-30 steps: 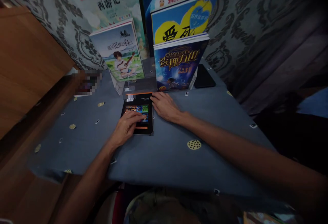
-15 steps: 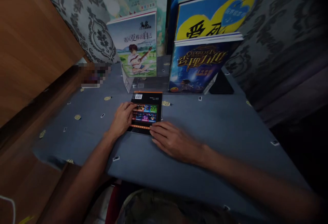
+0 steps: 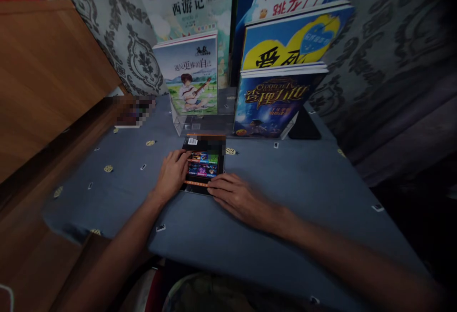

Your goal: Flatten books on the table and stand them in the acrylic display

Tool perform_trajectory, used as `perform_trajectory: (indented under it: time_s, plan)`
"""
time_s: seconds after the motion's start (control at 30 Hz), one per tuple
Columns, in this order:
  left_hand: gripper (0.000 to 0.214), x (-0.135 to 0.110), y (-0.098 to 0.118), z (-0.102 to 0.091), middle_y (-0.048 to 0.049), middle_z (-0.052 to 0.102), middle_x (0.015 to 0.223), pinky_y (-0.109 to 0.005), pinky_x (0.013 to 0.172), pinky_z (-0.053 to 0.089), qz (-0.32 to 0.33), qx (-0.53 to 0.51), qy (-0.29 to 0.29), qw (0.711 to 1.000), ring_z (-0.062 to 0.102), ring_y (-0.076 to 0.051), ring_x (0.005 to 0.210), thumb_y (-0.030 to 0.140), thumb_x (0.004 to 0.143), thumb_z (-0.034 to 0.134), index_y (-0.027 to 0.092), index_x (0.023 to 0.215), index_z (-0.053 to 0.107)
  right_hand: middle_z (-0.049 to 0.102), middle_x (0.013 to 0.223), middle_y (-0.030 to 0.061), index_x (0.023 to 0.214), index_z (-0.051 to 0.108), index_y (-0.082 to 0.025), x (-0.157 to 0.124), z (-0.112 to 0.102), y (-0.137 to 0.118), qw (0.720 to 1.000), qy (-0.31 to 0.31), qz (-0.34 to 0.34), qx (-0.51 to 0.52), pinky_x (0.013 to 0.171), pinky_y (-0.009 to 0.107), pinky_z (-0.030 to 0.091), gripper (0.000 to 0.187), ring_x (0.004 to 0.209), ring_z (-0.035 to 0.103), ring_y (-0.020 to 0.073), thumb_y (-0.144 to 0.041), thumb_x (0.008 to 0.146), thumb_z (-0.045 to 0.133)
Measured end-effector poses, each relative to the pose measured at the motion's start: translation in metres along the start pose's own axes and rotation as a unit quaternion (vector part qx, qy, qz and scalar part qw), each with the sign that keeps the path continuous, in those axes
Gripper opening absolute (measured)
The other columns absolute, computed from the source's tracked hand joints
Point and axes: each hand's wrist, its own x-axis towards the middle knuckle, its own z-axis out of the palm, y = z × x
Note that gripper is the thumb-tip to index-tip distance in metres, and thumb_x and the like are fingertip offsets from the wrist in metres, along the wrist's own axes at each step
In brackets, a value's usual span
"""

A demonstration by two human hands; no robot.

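Note:
A dark book (image 3: 203, 171) lies flat on the table, with a barcode near its top left and rows of small bright pictures across its cover. My left hand (image 3: 172, 174) rests along its left edge, fingers stretched onto the cover. At the lower right corner, my right hand (image 3: 243, 200) lies low with its fingers extended and their tips touching the book. Neither hand is wrapped around it. Part of the book's upper right is blurred out by blocks.
Behind the book, a clear acrylic stand (image 3: 214, 124) holds a guitar-picture book (image 3: 193, 76) and a dark blue book (image 3: 273, 102). A yellow-heart book (image 3: 285, 41) and taller books rise behind. A pixelated item (image 3: 132, 111) lies at left by a wooden cabinet (image 3: 53, 79). Blue-grey cloth (image 3: 300, 183) covers the table.
My view has tilted up slightly, so the scene sits lower and more of the back books shows. Both hands remain on the dark book, which keeps its place on the table.

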Motion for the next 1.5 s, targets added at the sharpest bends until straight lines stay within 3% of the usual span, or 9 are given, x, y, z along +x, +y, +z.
perform_trajectory:
  time_s: [0.2,0.4,0.5,0.6,0.73,1.03,1.2,1.33,1.5]
  plan:
    - [0.032,-0.001,0.016,-0.008,-0.0136,0.065,0.129,-0.050,0.098,0.046,-0.004,0.082,-0.033,0.996,0.057,-0.031,0.116,0.023,0.100,0.046,0.017,0.126,0.062,0.074,0.111,0.0096,0.114,0.071,-0.016,0.000,-0.001,-0.001,1.000,-0.006,0.010,0.000,0.093,0.043,0.058,0.026,0.108,0.065,0.0228,-0.017,0.102,0.049]
    - [0.035,-0.016,0.043,-0.008,-0.0146,0.062,0.136,-0.051,0.105,0.043,0.057,0.104,-0.030,0.993,0.053,-0.031,0.128,0.029,0.102,0.046,0.016,0.131,0.059,0.075,0.107,0.0085,0.111,0.072,-0.016,0.000,0.001,-0.002,1.000,0.003,0.011,-0.003,0.092,0.041,0.057,0.025,0.104,0.065,0.0219,-0.016,0.102,0.049]
    - [0.039,-0.030,0.043,-0.015,-0.0168,0.060,0.140,-0.055,0.105,0.043,0.034,0.123,-0.010,0.992,0.052,-0.033,0.130,0.034,0.101,0.047,0.015,0.134,0.057,0.075,0.108,0.0096,0.110,0.072,-0.015,-0.001,0.002,-0.002,0.999,0.034,0.011,-0.019,0.091,0.041,0.056,0.023,0.105,0.065,0.0234,-0.016,0.101,0.050]
    - [0.038,-0.050,0.036,-0.026,-0.0178,0.063,0.134,-0.054,0.100,0.046,-0.010,0.125,0.019,0.992,0.056,-0.034,0.125,0.035,0.101,0.047,0.014,0.131,0.058,0.075,0.104,0.0111,0.105,0.073,-0.015,-0.002,0.000,0.001,0.995,0.067,0.056,-0.042,0.087,0.042,0.055,0.021,0.099,0.065,0.0244,-0.016,0.099,0.052]
    - [0.030,-0.073,0.036,-0.034,-0.0135,0.069,0.123,-0.051,0.097,0.048,-0.003,0.102,0.031,0.994,0.059,-0.031,0.121,0.028,0.102,0.045,0.016,0.124,0.063,0.075,0.097,0.0093,0.101,0.073,-0.016,-0.003,-0.001,0.004,0.987,0.075,0.135,-0.052,0.081,0.041,0.052,0.021,0.088,0.065,0.0231,-0.016,0.099,0.052]
    - [0.032,-0.071,0.086,-0.017,-0.0151,0.067,0.126,-0.057,0.108,0.042,0.070,0.032,0.016,0.997,0.057,-0.031,0.125,0.020,0.099,0.047,0.016,0.128,0.061,0.073,0.102,0.0115,0.098,0.074,-0.015,-0.004,0.002,0.003,0.989,0.053,0.125,-0.062,0.081,0.041,0.055,0.022,0.090,0.064,0.0239,-0.015,0.097,0.052]
    - [0.026,-0.044,0.061,-0.025,-0.0112,0.069,0.122,-0.047,0.100,0.050,0.050,-0.040,0.000,0.998,0.062,-0.027,0.116,0.026,0.100,0.046,0.022,0.113,0.068,0.072,0.104,0.0113,0.102,0.073,-0.017,-0.003,-0.003,0.001,0.989,0.030,0.133,-0.058,0.084,0.045,0.054,0.021,0.093,0.064,0.0248,-0.018,0.098,0.052]
    - [0.036,-0.007,0.022,-0.025,-0.0175,0.066,0.128,-0.052,0.098,0.049,-0.058,0.013,-0.025,0.998,0.061,-0.033,0.115,0.034,0.099,0.049,0.016,0.127,0.061,0.069,0.115,0.0139,0.113,0.070,-0.016,-0.002,-0.009,-0.003,0.984,0.010,0.158,-0.079,0.092,0.051,0.051,0.027,0.105,0.062,0.0295,-0.035,0.095,0.064]
    - [0.035,0.019,0.004,-0.009,-0.0145,0.072,0.115,-0.048,0.096,0.048,-0.084,-0.038,-0.030,0.995,0.065,-0.031,0.108,0.029,0.097,0.047,0.017,0.126,0.062,0.064,0.126,0.0163,0.123,0.065,-0.016,-0.004,-0.008,-0.001,0.982,0.013,0.163,-0.092,0.100,0.054,0.049,0.040,0.114,0.060,0.0316,-0.041,0.091,0.069]
